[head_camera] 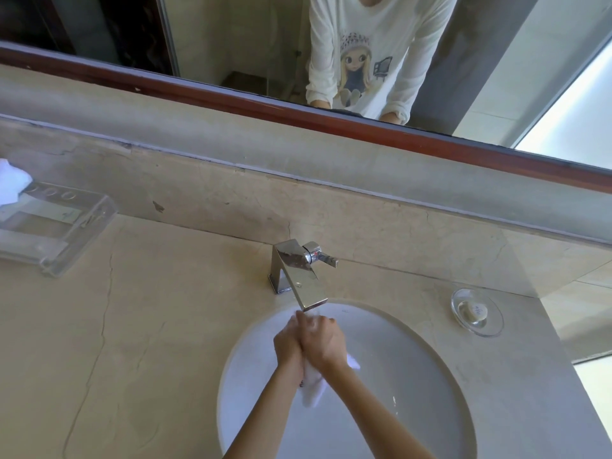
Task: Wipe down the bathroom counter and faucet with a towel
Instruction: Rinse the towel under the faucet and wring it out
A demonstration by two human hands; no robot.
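Beige marble counter surrounds the white sink. Under the chrome faucet spout, the left hand and right hand press together, fingers closed around the white towel over the basin.

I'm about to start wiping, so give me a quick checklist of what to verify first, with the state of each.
1. Towel in grip: ok, both hands, left and right, are closed on it over the sink.
2. Towel wet enough: cannot tell.
3. Water off at the faucet: cannot tell, no stream is clearly visible.
4. Counter free beside the faucet: ok.
5. Soap dish clear of the wipe path: not ok, it sits on the counter to the sink's right.
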